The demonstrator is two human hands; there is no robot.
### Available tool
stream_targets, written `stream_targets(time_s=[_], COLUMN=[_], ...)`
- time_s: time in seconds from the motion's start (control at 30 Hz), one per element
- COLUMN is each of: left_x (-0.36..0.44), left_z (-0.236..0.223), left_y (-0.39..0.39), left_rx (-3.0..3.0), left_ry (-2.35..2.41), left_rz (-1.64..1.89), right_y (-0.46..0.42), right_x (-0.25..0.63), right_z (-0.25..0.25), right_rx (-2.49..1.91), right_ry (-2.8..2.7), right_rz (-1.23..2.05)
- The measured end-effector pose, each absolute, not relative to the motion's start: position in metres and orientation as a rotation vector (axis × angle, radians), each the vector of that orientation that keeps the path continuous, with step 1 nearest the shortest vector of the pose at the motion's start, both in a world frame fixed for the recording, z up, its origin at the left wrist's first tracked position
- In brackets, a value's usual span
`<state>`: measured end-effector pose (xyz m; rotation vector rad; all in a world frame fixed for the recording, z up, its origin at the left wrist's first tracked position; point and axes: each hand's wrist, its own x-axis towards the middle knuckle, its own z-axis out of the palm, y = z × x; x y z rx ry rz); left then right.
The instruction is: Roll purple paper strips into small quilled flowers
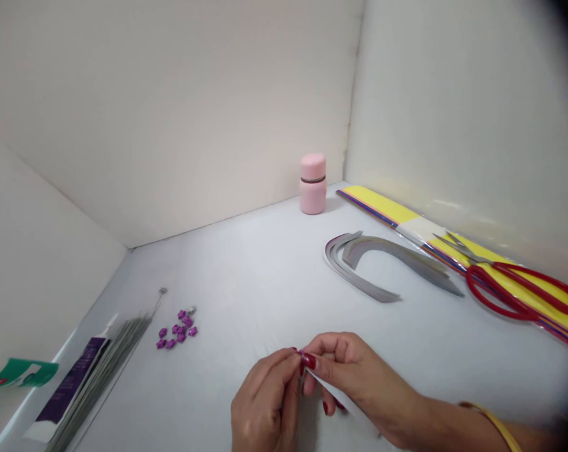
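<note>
Left hand (265, 398): fingers closed to a tight pinch on the tip of a paper strip (331, 388). Right hand (347, 364): thumb and forefinger pinched on the same tip, its other fingers curled. The strip trails from the fingertips down beneath the right palm; the fingers hide its folded end.

On the worktop (246, 276):
- Purple stars (175, 329), left of the fingers.
- Wires (109, 364) and glue tube (74, 380), farther left.
- Pink bottle (313, 185), well beyond the fingers.
- Curved strips (392, 248), beyond and right.
- Scissors (479, 258) on a paper pack (418, 230), far right.
</note>
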<state>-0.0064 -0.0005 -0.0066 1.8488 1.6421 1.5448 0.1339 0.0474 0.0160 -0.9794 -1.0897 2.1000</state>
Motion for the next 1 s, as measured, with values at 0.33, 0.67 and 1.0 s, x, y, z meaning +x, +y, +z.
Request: stream_targets(time_s=[0.33,0.67,1.0], left_x=[0.001,0.002,0.0], left_z=[-0.004,0.001,-0.009], left_y=[0.002,0.005,0.004], left_rx=[0.975,0.697,0.771], left_ry=[1.451,1.165,1.501], left_rz=[1.442,1.322,1.323], right_y=[0.049,0.049,0.048], right_x=[0.133,0.131,0.13], right_z=[0.018,0.013,0.011], right_rx=[-0.957,-0.991,-1.066], right_ry=[-1.128,-1.141,-1.11], right_rz=[2.031,2.064,2.059])
